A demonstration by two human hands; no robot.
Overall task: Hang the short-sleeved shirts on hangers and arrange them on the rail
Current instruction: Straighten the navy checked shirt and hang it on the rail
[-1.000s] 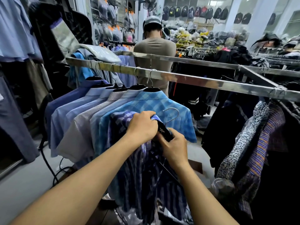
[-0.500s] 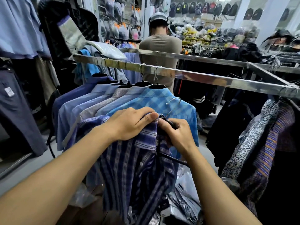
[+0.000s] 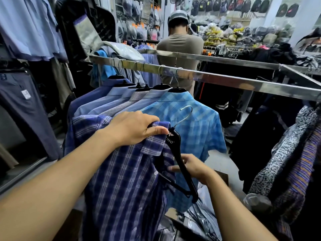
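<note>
Left hand point(image 3: 133, 129) grip clenched on collar of navy plaid shirt point(image 3: 125, 180), pinning it at neck of black hanger point(image 3: 180, 162). Right hand point(image 3: 192, 168) grip curled round hanger's bare lower arm. Shirt half on, held below rail point(image 3: 225, 79), in front of blue check shirt point(image 3: 196, 126). Step looks like seating second shoulder. Next, guessing: tuck arm in, lift hook onto rail.

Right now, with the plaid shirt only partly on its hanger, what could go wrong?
1. One arm of the black hanger is bare, held by the right hand; the plaid shirt may slip off if the left hand loosens.
2. The free hook sits before the light blue checked shirt and could snag it.
</note>
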